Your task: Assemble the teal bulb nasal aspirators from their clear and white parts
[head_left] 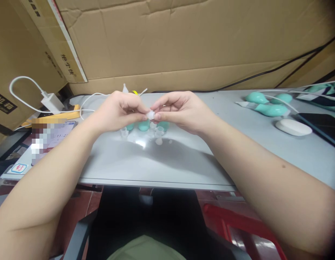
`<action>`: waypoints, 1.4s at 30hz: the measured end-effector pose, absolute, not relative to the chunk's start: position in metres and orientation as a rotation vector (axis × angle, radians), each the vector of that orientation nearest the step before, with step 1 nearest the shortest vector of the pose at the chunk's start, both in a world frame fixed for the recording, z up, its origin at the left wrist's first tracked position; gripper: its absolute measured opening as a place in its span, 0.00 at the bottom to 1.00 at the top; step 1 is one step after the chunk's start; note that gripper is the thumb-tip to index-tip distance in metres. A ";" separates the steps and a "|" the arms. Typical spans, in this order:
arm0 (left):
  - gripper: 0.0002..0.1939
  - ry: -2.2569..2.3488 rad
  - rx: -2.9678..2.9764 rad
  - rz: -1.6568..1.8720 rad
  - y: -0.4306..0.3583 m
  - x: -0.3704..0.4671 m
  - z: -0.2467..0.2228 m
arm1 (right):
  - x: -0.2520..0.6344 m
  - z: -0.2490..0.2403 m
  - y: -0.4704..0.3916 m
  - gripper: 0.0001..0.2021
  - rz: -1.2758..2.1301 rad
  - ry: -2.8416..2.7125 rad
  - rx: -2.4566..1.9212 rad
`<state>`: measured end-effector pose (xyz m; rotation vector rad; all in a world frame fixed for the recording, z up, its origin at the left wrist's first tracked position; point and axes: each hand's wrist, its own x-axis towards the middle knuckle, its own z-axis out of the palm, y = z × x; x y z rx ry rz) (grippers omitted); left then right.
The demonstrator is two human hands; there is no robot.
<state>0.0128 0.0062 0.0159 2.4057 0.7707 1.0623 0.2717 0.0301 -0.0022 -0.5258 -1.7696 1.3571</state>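
My left hand (122,110) and my right hand (180,110) meet above the grey table (156,162). Between their fingertips they pinch one small whitish translucent piece (150,115). Below and behind the hands stand teal items, one (144,125) near the middle, partly covered by the hands. Small clear cups are close by, one (159,131) under my right hand and another (124,132) under my left. A flat whitish drop or disc (159,141) lies in front of them. A white pointed tip (125,88) shows behind my left hand.
At the right lie teal rounded objects (271,109), a white oval case (293,127) and a dark device (322,126). A phone (57,139), a yellow object (72,112) and a white charger (52,103) with cable are at the left. Cardboard (170,43) stands behind; a red stool (237,220) is below.
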 end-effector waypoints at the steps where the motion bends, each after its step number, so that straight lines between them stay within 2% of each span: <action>1: 0.12 0.769 2.430 1.058 0.006 0.013 0.017 | 0.272 -0.002 0.030 0.18 1.357 -1.774 -0.533; 7: 0.04 0.702 2.528 1.065 0.005 0.011 0.020 | 0.271 -0.004 0.031 0.18 1.360 -1.739 -0.522; 18: 0.06 0.696 2.582 1.060 0.005 0.011 0.022 | 0.269 -0.004 0.028 0.23 1.278 -1.754 -0.561; 28: 0.06 0.664 2.598 1.115 0.002 0.010 0.023 | 0.271 0.004 0.022 0.18 1.225 -1.817 -0.560; 31: 0.05 0.683 2.651 1.089 -0.003 0.007 0.029 | 0.275 0.007 0.019 0.12 1.039 -1.890 -0.517; 34: 0.08 0.755 2.725 1.005 -0.010 0.006 0.035 | 0.280 0.007 0.018 0.04 0.621 -2.002 -0.425; 37: 0.08 0.829 2.790 0.714 -0.017 0.010 0.038 | 0.282 0.005 0.020 0.07 0.274 -2.168 -0.360; 40: 0.09 0.900 2.810 0.402 -0.021 0.018 0.036 | 0.282 0.001 0.021 0.09 0.203 -2.321 -0.412; 42: 0.10 0.901 2.832 0.322 -0.022 0.023 0.033 | 0.280 -0.002 0.021 0.09 0.209 -2.395 -0.426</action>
